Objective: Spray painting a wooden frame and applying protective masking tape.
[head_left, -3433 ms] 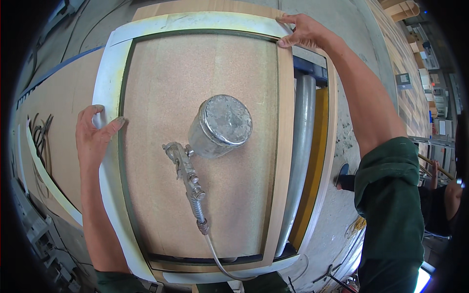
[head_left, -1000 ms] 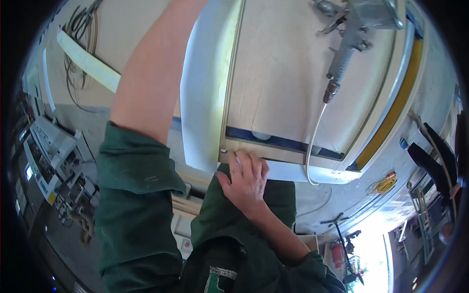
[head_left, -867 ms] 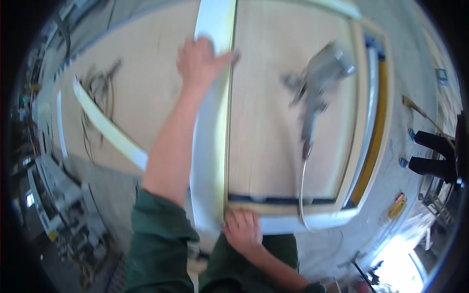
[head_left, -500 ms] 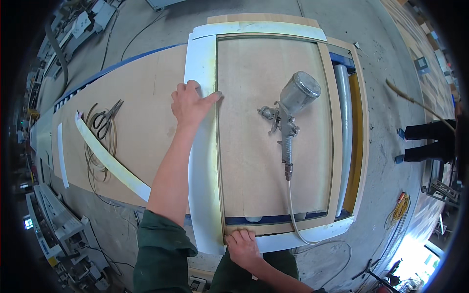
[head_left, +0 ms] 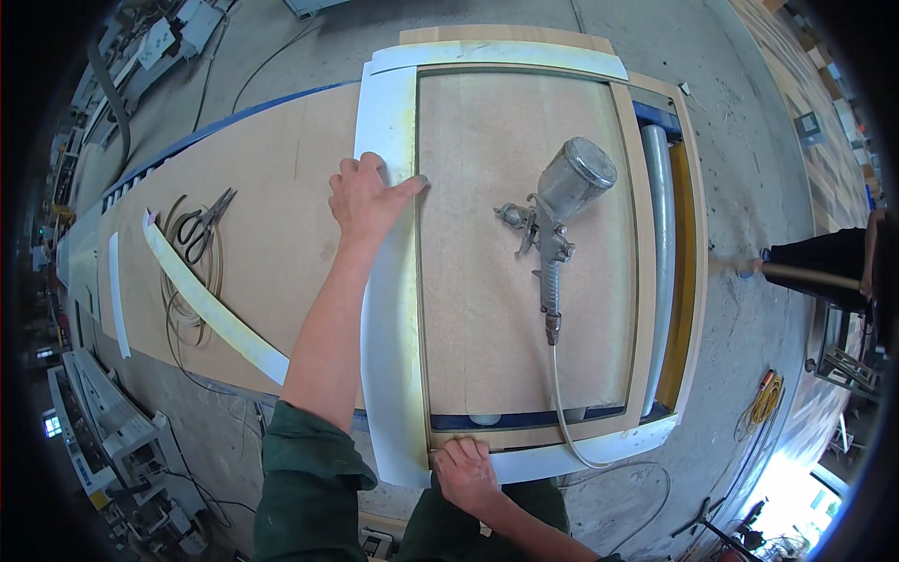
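Observation:
A wooden frame (head_left: 646, 281) lies before me, edged on the left, far and near sides with white strips (head_left: 393, 328) that have a yellowish inner margin. My left hand (head_left: 368, 199) spans the left strip, fingers bent at its outer edge and thumb reaching its inner edge. At the near left corner, my right hand (head_left: 465, 473) curls its fingers over the near rail; what lies under its palm is hidden. Inside the frame's opening, a metal spray gun (head_left: 548, 244) with a silver cup rests on a wood-coloured panel (head_left: 487, 309). Its pale hose (head_left: 562, 403) crosses the near rail.
To the left, a board (head_left: 272, 187) carries scissors (head_left: 201, 229), a coiled thin band (head_left: 215, 272) and a loose yellowish-white strip (head_left: 215, 314). A metal roller (head_left: 660, 262) shows at the right. Beyond it, a person's legs (head_left: 815, 272) and a blurred stick (head_left: 805, 274) appear.
Both my hands keep their places on the frame. At the right, the other person's legs have shifted, and the stick has swung lower and toward the frame.

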Demonstrator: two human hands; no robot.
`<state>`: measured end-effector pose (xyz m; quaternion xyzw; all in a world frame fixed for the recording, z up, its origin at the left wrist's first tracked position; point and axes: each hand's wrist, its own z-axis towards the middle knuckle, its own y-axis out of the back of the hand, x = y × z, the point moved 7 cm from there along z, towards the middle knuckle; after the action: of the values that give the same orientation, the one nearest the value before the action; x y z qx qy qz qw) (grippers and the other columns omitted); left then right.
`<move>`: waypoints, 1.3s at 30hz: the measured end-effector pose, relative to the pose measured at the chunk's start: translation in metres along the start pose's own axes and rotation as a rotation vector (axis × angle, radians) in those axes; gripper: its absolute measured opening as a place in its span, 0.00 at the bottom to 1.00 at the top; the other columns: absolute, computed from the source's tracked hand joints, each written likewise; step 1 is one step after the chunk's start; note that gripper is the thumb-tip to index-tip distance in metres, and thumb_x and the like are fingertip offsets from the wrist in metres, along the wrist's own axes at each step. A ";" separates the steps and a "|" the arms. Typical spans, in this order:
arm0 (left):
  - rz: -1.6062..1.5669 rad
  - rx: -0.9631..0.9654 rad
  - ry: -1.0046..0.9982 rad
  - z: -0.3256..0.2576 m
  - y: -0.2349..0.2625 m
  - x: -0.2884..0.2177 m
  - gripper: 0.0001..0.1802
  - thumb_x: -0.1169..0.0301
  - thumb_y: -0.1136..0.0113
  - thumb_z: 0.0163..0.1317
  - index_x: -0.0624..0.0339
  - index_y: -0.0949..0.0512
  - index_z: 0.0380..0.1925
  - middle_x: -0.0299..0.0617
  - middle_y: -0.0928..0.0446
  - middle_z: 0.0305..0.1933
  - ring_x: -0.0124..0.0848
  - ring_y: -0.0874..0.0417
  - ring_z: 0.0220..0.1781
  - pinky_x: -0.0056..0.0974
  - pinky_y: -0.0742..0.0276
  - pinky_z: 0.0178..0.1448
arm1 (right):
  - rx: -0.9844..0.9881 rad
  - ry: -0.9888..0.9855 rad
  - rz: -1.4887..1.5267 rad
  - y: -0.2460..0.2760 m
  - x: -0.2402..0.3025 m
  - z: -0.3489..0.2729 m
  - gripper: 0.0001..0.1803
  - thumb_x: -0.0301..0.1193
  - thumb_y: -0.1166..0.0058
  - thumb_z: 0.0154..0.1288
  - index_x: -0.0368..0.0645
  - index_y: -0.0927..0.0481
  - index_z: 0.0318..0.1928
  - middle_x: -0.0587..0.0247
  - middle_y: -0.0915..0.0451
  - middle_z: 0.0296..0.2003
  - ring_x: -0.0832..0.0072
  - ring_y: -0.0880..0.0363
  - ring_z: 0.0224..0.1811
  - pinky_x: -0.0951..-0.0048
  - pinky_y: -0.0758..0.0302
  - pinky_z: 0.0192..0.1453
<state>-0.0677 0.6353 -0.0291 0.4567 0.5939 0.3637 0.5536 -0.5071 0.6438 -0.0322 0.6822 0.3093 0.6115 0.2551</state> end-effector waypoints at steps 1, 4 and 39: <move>-0.003 -0.002 -0.002 0.000 -0.001 -0.001 0.40 0.42 0.19 0.48 0.55 0.19 0.55 0.47 0.24 0.57 0.51 0.25 0.65 0.53 0.25 0.67 | 0.001 -0.002 -0.002 0.001 -0.001 0.000 0.06 0.29 0.40 0.57 0.49 0.19 0.37 0.65 0.25 0.38 0.63 0.26 0.49 0.58 0.32 0.57; -0.013 -0.007 -0.009 0.000 0.002 0.003 0.39 0.43 0.19 0.48 0.54 0.19 0.54 0.47 0.24 0.56 0.51 0.25 0.65 0.52 0.25 0.67 | 0.014 0.008 0.013 0.002 0.001 0.002 0.06 0.29 0.40 0.57 0.48 0.19 0.37 0.65 0.25 0.38 0.63 0.26 0.50 0.59 0.32 0.56; 0.073 -0.027 0.052 -0.003 0.007 -0.012 0.37 0.45 0.21 0.45 0.56 0.15 0.51 0.49 0.24 0.57 0.53 0.26 0.64 0.54 0.25 0.66 | -0.015 0.008 0.017 0.003 -0.001 0.004 0.07 0.29 0.40 0.57 0.48 0.19 0.38 0.65 0.26 0.38 0.63 0.27 0.50 0.60 0.32 0.55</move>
<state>-0.0696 0.6261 -0.0184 0.4610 0.5861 0.4031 0.5305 -0.5031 0.6409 -0.0308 0.6805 0.2999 0.6187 0.2534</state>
